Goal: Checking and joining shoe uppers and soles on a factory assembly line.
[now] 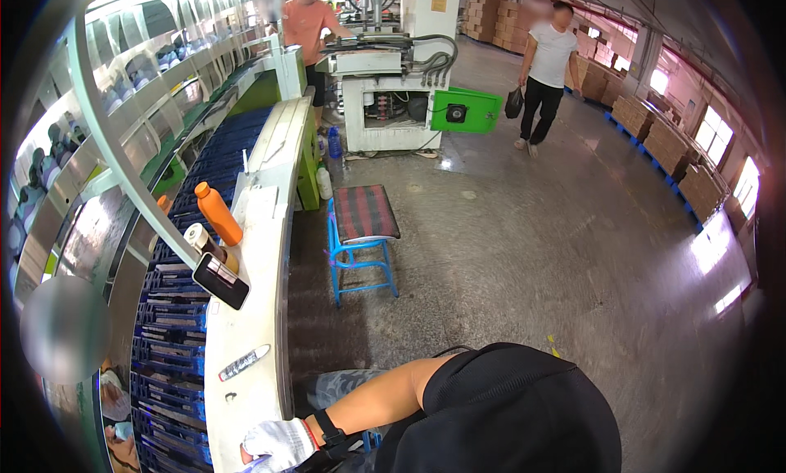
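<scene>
My right hand (282, 444), in a white knit glove with a red cuff and a bare fingertip showing, is at the lower edge over the white bench top (250, 322). Its fingers curl down around something pale that the picture's edge cuts off. A black watch band (330, 428) circles that wrist. Farther up the bench lies a slim grey-and-white tapered tool (244, 363), with a small dark bit (230, 397) near it. A phone (220, 281) leans by a lidded jar (211, 248) and an orange bottle (218, 213). My left hand is out of view.
A blue slatted conveyor (169, 350) runs along the bench's left, under a metal frame post (115, 146). A blue-legged stool (364, 219) stands ahead, near a machine with a green door (465, 110). One person (309, 19) is at the machine; another (550, 60) stands on the aisle.
</scene>
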A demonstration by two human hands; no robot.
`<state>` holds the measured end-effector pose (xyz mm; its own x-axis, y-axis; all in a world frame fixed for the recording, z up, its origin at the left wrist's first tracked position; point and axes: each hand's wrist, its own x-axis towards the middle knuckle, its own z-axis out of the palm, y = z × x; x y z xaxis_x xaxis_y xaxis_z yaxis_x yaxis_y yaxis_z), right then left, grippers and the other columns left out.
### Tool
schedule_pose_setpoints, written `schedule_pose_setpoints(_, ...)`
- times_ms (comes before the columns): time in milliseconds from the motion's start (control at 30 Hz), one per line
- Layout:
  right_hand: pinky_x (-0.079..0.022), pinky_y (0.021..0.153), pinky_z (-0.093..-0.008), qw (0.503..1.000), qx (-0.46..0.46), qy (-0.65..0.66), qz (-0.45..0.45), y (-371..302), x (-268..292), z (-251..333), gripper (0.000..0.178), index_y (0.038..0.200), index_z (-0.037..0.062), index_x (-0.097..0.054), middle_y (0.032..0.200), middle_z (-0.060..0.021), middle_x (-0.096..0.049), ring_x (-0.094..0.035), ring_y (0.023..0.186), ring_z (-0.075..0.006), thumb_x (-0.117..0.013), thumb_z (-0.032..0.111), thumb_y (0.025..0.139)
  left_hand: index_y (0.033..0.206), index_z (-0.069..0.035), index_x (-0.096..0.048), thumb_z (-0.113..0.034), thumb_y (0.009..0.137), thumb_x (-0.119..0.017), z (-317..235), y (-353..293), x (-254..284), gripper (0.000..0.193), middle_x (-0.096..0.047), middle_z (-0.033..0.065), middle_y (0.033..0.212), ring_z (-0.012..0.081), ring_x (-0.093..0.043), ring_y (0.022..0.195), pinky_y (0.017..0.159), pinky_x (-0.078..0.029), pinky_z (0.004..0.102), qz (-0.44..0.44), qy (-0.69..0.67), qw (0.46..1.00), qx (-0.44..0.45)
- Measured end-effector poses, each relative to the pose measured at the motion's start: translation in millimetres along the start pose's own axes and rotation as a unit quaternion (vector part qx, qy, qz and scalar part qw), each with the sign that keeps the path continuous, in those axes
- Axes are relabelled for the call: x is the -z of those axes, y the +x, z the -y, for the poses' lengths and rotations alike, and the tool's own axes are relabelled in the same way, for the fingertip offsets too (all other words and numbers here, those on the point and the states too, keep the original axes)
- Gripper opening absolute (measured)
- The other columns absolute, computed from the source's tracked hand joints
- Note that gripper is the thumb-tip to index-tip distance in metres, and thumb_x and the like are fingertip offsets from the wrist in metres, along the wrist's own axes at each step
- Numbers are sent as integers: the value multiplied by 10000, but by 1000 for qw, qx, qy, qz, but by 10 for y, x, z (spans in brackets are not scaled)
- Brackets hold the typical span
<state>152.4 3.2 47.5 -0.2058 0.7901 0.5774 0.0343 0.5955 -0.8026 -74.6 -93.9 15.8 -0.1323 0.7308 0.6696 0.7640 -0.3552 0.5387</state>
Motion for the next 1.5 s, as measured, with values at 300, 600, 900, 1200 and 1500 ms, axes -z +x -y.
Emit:
schedule_pose_setpoints(300, -594, 854, -490, 982, -47, 142, 113, -134, -155, 75, 378, 1106, 21, -736, 1062, -186, -775, -747, 976, -357, -745, 389, 1019, 1233, 61, -641, -254, 1035, -814, -91, -1, 24, 410, -691, 231, 1118, 316, -712, 928, 725, -599, 393, -9, -116, 992, 46)
schedule_pose_setpoints(600, -592, 912, -496, 985, 43, 151, 73, -375, -472, 166, 395, 1070, 40, -707, 1256, -242, -749, -730, 1123, -419, -811, 409, 979, 1433, 50, -593, -338, 1148, -573, 326, -273, 124, 482, -686, 251, 1323, 342, -706, 1118, 971, -582, 433, 37, -199, 956, 212)
schedule_pose_setpoints(900, -616, 982, -415, 984, 37, 100, 145, -184, 160, 70, 300, 1065, 67, -705, 1419, -273, -713, -757, 1222, -395, -935, 152, 891, 1004, 18, -693, -52, 917, -860, -782, 52, -13, 201, -745, 247, 1392, 167, -747, 894, 790, -608, 310, 58, -212, 956, 197)
schedule_pose_setpoints(1200, -630, 957, -430, 971, 70, 72, 216, -148, 145, -66, 362, 1077, 70, -632, 1421, -277, -710, -763, 1218, -423, -932, 142, 888, 995, 5, -685, -203, 936, -893, -713, -17, 38, 300, -766, 257, 1321, 298, -810, 872, 757, -644, 339, 30, -132, 984, 118)
schedule_pose_setpoints(1500, -651, 890, -406, 975, 84, 54, 199, -131, 172, -37, 367, 1046, 66, -613, 1355, -237, -756, -797, 1142, -394, -937, 126, 883, 964, -7, -650, -203, 936, -897, -760, -21, -5, 317, -787, 241, 1281, 313, -826, 952, 783, -648, 346, 31, -129, 984, 120)
